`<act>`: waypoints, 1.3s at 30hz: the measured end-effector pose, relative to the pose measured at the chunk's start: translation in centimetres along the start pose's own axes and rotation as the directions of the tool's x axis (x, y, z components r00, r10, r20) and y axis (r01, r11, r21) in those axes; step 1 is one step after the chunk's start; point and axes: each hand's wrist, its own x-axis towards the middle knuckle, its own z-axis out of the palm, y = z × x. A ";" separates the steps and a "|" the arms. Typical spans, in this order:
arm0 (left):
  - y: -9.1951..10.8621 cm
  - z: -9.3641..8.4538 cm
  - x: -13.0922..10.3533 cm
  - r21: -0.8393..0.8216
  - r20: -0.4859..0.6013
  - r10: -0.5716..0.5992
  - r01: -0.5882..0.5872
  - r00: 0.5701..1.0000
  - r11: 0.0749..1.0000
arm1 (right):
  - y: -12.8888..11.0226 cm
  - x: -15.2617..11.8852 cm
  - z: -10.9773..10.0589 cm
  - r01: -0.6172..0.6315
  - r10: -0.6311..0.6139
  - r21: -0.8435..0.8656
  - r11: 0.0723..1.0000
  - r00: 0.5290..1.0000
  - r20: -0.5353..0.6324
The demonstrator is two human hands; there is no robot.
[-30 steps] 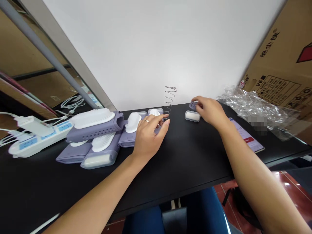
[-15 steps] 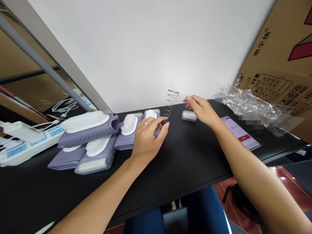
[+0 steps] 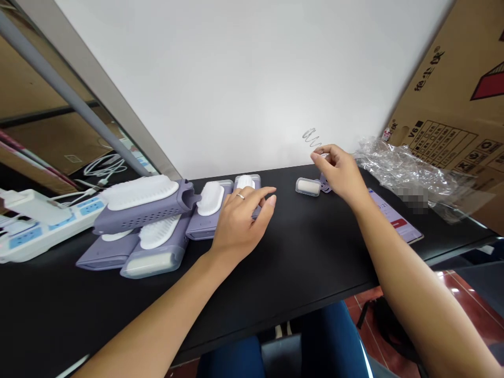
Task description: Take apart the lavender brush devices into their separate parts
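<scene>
Black surface (image 3: 291, 247) meets a white wall (image 3: 236, 79). One wire spring (image 3: 312, 138), at the left hand (image 3: 240, 220) earlier, now juts from the pinching right hand (image 3: 339, 170); the left's fingers are loose, holding nothing visible. Between the hands lies one small clear case (image 3: 307, 187); five purple holders (image 3: 147, 216) crowd left of and beyond the left hand.

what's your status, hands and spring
Left hand open beside purple case. Right hand pinching spring, raised. Small clear-and-white piece close by right hand.
</scene>
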 end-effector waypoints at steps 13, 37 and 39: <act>0.4 0.5 -0.4 -0.014 -0.041 0.044 -0.044 0.998 0.999 | 4.2 0.6 -0.2 -0.098 0.147 -0.667 0.739 0.989 0.017; -10.8 -13.8 1.7 0.544 0.100 -0.380 0.269 0.919 0.795 | 1.2 -0.7 1.2 0.041 -0.040 -0.327 0.944 0.999 0.010; -10.6 -13.4 1.6 0.533 0.064 -0.298 0.219 0.952 0.817 | 0.9 -1.0 1.6 0.060 -0.047 -0.319 0.946 0.998 0.048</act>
